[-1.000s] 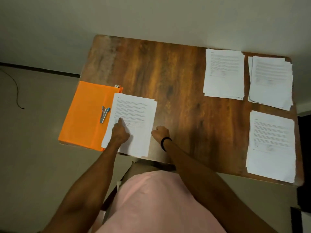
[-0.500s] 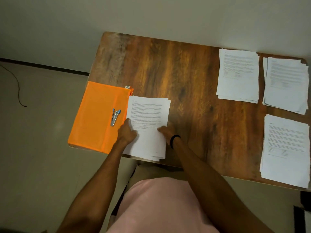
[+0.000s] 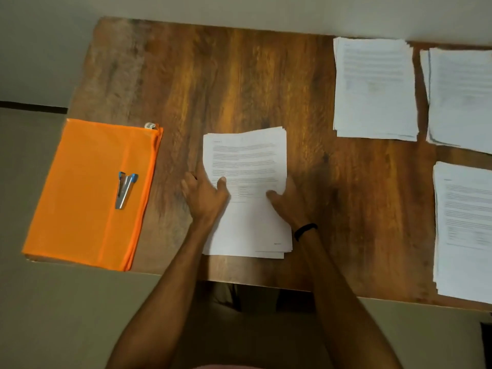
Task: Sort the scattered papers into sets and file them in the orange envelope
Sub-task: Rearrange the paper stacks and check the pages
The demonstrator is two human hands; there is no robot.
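Nearest the person, the left hand [image 3: 205,195] and right hand [image 3: 287,203] each pinched a side edge of the printed paper set [image 3: 247,161], thumbs on top, its long axis running away from the body. The orange envelope [image 3: 85,209] lay to the left, apart from the set and nearer the left hand, with a blue-and-silver stapler [image 3: 125,189] resting on it. Farther right lay 3 more paper stacks [image 3: 374,89].
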